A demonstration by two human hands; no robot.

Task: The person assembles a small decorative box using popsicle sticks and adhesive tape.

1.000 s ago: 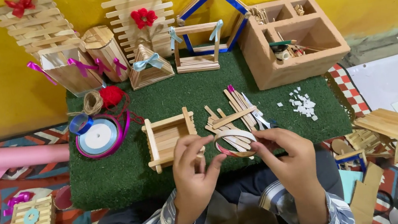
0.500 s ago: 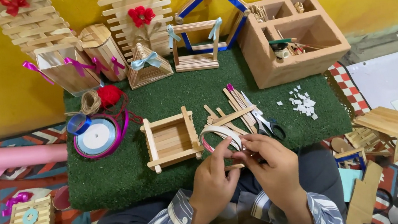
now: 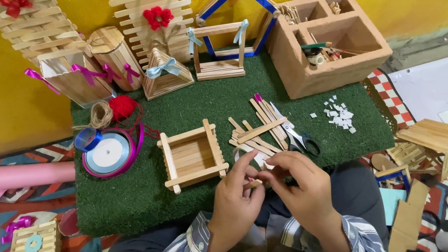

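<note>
My left hand (image 3: 236,201) and my right hand (image 3: 303,190) meet at the near edge of the green turf mat (image 3: 130,194). Their fingertips pinch a small wooden stick piece (image 3: 254,184) between them. Something pale shows just under the fingers; I cannot tell what it is. Just beyond my left hand sits an open square box of flat wooden sticks (image 3: 192,155). A loose pile of flat sticks (image 3: 259,130) lies beyond my right hand, with black-handled scissors (image 3: 297,137) beside it.
Small white scraps (image 3: 338,115) lie right of the scissors. A ribbon spool (image 3: 108,153), twine and red yarn sit at left. Stick-built models line the back by the yellow wall. A compartmented wooden organiser (image 3: 328,45) stands back right. Pink roll, small crates and cardboard lie on the floor.
My hands have come closer together and drawn back toward my body. The ring-shaped roll they held a second ago is no longer plainly visible.
</note>
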